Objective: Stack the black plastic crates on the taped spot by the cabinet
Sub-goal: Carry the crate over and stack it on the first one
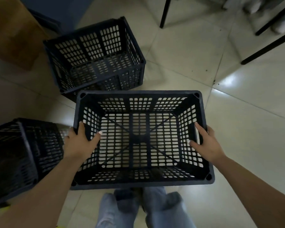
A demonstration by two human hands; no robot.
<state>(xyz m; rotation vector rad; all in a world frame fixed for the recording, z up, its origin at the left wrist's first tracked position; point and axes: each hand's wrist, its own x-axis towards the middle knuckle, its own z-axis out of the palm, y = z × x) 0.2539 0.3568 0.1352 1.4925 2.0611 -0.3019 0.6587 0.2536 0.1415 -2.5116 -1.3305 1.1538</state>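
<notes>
I hold an empty black slatted crate [141,94] level in front of me, above my feet. My left hand [80,142] grips its left wall, thumb inside. On the opposite wall my right hand [204,142] clasps the handle slot. A second black crate [95,55] stands on the floor ahead to the left, beside a wooden cabinet [15,33]. It seems to sit on another crate, though I cannot tell for sure. More black crates [20,153] are stacked at my left side. No tape mark shows on the floor.
Pale glossy floor tiles [237,120] spread to the right. Black chair or table legs [268,45] stand at the upper right, with another person's white shoes [281,27] behind them. A dark blue wall [56,7] lies behind the cabinet.
</notes>
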